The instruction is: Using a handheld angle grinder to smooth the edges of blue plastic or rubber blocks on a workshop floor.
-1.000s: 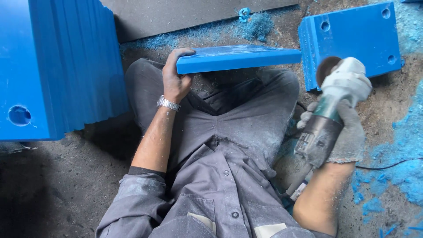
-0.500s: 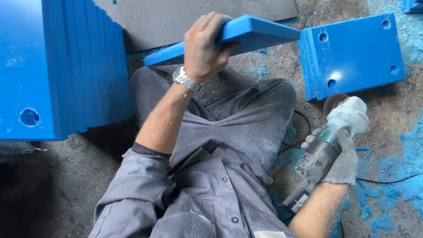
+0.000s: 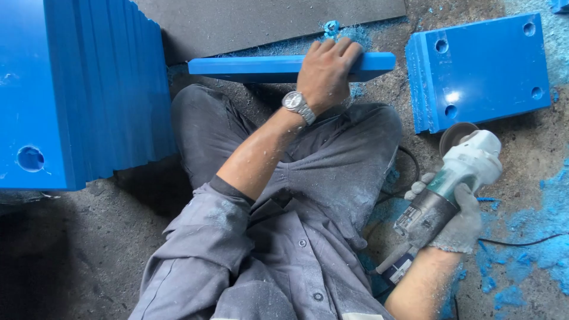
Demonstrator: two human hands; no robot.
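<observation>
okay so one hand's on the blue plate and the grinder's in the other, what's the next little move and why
Probably bring the angle grinder across to the blue plate. The left hand grips that plate on edge above the knees, while the gloved right hand holds the grinder off to the side, its disc clear of the plate. Blue dust on the floor suggests edges are being ground.

No packages, labels, signs, screens.

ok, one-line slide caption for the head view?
Seated worker's left hand grips a blue slab on edge; gloved right hand holds an angle grinder beside stacked blue plates.
</observation>
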